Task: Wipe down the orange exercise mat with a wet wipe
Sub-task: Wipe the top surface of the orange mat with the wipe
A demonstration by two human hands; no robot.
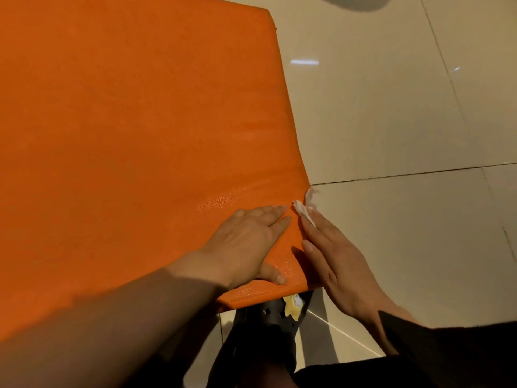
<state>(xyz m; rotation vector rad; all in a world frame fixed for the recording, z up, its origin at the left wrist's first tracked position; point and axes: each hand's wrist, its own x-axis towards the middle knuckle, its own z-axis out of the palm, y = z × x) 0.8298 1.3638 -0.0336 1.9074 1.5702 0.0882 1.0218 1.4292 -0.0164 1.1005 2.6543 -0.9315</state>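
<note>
The orange exercise mat [126, 135] fills the left and middle of the head view, thick and padded, its right edge running down to a near corner. My left hand [249, 242] lies flat on the mat near that corner, fingers straight. My right hand [333, 256] presses with straight fingers against the mat's right side edge. A crumpled white wet wipe [305, 208] sticks out from under my right fingertips at the mat's edge.
Glossy beige floor tiles [405, 121] with dark grout lines spread to the right of the mat. A dark shoe with a yellow charm [279, 315] shows just below the mat's near corner. A white rounded object [361, 1] sits at the top edge.
</note>
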